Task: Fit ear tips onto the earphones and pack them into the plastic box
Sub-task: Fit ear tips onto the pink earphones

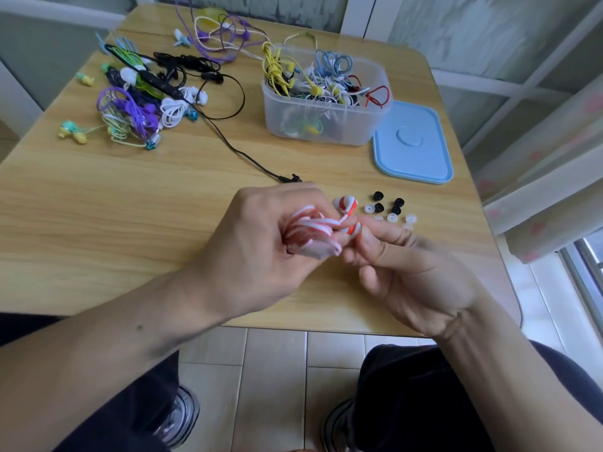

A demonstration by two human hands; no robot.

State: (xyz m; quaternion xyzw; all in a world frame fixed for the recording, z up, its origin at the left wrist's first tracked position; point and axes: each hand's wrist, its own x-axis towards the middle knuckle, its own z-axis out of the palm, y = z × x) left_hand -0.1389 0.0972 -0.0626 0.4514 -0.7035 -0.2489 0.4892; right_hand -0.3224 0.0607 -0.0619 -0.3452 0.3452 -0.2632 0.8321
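My left hand (261, 236) grips a coiled bundle of red-and-white earphone cable (310, 230) above the table's front middle. My right hand (401, 256) pinches one orange-and-white earbud (354, 228) at the end of that cable. The second earbud (345, 203) sticks up just above my fingers. Several loose black and clear ear tips (388, 208) lie on the table right behind my right hand. The clear plastic box (326, 122) stands open at the back right, holding several coiled earphones.
A blue lid (414, 141) lies to the right of the box. A pile of tangled earphones (140, 96) covers the back left of the wooden table (98, 207). A black cable (241, 154) trails toward my left hand. My knees and shoes are below the table edge.
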